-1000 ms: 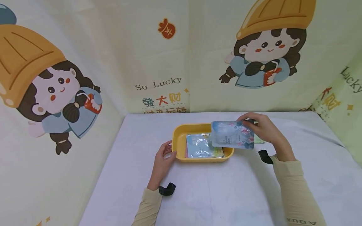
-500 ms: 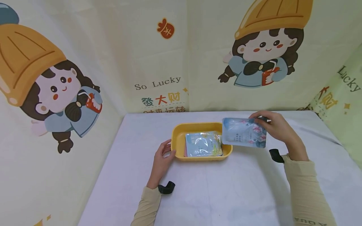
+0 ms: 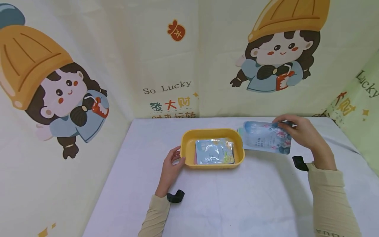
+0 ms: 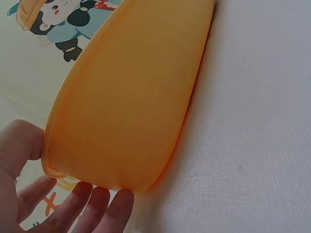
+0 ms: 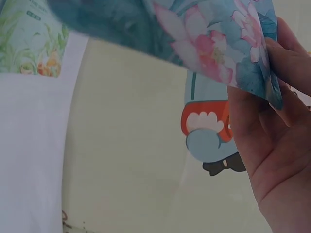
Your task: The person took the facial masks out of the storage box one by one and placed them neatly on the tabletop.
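Observation:
My left hand (image 3: 171, 166) holds the left end of a yellow plastic tray (image 3: 189, 135). In the left wrist view its thumb meets the rim and the other fingers (image 4: 119, 208) lie along the end wall. Inside the tray lies a shiny light-blue flat packet (image 3: 211, 152), with a pink edge showing under it. My right hand (image 3: 305, 131) pinches a blue flat packet (image 3: 263, 136) with pink lotus flowers by its upper right corner, between thumb and fingers. This packet hangs just right of the tray, above the table.
A pale green packet (image 5: 34, 39) with printed plants lies on the white table cloth (image 3: 225, 200) and is mostly hidden behind the lotus packet in the head view. A cartoon-printed backdrop (image 3: 213, 65) rises behind the table's back edge.
My right hand has carried the lotus packet to the right, from over the tray to beyond its right end. This uncovers the packet inside the tray. My left hand stays at the tray's left end.

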`<state>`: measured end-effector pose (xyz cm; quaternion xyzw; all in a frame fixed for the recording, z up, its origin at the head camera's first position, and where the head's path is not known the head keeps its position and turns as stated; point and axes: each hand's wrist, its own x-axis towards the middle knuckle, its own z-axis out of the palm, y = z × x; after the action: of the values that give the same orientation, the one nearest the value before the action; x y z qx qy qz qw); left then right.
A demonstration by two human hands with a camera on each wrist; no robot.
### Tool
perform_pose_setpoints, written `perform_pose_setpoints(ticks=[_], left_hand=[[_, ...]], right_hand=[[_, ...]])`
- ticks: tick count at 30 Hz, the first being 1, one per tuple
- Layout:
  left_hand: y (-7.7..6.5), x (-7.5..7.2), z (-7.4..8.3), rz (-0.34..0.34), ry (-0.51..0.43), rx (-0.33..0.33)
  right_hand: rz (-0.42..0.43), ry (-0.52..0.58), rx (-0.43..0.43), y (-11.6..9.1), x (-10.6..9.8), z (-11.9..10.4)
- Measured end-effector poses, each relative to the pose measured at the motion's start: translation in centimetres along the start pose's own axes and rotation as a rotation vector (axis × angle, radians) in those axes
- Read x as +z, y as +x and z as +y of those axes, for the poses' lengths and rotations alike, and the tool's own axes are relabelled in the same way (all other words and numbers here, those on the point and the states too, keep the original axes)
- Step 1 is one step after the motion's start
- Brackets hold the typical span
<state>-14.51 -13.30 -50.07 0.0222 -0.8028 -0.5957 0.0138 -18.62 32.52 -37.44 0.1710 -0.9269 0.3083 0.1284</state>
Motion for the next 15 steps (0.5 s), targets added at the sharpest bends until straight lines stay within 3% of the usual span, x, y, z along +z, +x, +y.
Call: perform_pose_setpoints(ticks=[6, 15], left_hand=[[0.0, 0.0, 0.1, -0.004, -0.011, 0.009], [0.0, -0.2, 0.0, -0.014, -0.039, 0.03]], right_hand=[[0.03, -0.039, -0.018, -0.3, -0.7, 0.5], [-0.023, -0.072, 0.094, -0.7, -1.2, 0.8]])
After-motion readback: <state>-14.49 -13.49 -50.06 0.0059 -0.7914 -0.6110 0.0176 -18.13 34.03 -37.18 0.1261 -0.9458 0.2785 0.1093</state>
